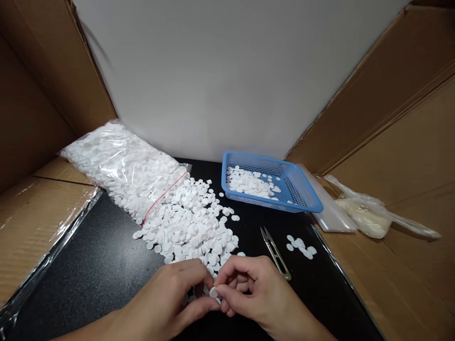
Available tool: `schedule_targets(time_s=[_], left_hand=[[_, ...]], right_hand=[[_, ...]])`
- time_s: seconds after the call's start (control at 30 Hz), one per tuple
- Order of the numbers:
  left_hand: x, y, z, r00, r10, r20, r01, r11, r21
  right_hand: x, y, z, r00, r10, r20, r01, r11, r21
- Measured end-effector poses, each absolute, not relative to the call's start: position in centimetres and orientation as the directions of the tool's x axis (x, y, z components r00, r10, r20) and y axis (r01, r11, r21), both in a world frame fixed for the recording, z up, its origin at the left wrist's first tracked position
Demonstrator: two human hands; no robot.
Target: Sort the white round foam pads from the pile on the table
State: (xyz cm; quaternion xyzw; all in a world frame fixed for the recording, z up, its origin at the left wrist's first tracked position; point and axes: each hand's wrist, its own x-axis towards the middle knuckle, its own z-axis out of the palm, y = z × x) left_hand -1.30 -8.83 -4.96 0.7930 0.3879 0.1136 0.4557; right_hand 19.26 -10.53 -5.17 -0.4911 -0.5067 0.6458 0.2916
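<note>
At the near edge of a loose pile of small white round discs (194, 220), my two hands meet. My right hand (261, 291) pinches a white disc (213, 292) between thumb and forefinger, its other fingers curled in. Curved around the same spot, my left hand (174, 289) has its thumb and fingertips closed at the discs there; its fingers partly hide what they grip. The pile spills from the mouth of a clear plastic bag (121, 170) with a red seal line, lying at the left. Thread snips (275, 253) lie just beyond my right hand.
A blue perforated basket (305, 189) holding more discs stands at the back right. Several discs (301, 247) lie apart at the right. Beyond them are a flat clear bag (332, 208) and a tied bag with pale contents (369, 220). Cardboard walls (398, 128) flank the black surface (117, 255).
</note>
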Motion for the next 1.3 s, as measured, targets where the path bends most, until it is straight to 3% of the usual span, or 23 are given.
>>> schedule_targets(time_s=[0.2,0.4,0.57,0.7,0.9,1.3], left_hand=[[-1.2,-9.3,-4.4,0.627,0.724,-0.287,0.501,-0.092,0.861],[-1.2,-9.4,-3.9,0.576,0.749,-0.328,0.540,-0.047,0.840],[-1.2,-9.5,-4.1,0.596,0.751,-0.285,0.520,-0.090,0.849],[-1.1,-9.5,-4.1,0.606,0.747,-0.275,0.520,-0.110,0.847],[-1.1,-9.4,-4.1,0.592,0.741,-0.317,0.503,-0.033,0.863],[-1.1,-9.5,-4.0,0.576,0.740,-0.348,0.500,0.018,0.866]], right_hand=[[18.7,-10.7,-5.4,-0.370,0.857,-0.358,-0.100,-0.420,-0.902],[19.3,-10.7,-4.3,-0.355,0.876,-0.326,0.010,-0.345,-0.939],[18.6,-11.2,-4.3,-0.362,0.912,-0.191,0.268,-0.095,-0.959],[18.2,-11.5,-4.7,-0.335,0.936,-0.108,0.349,0.017,-0.937],[17.9,-11.8,-6.8,-0.287,0.958,-0.008,0.249,0.066,-0.966],[18.3,-11.4,-4.9,-0.348,0.929,-0.127,0.254,-0.038,-0.967]])
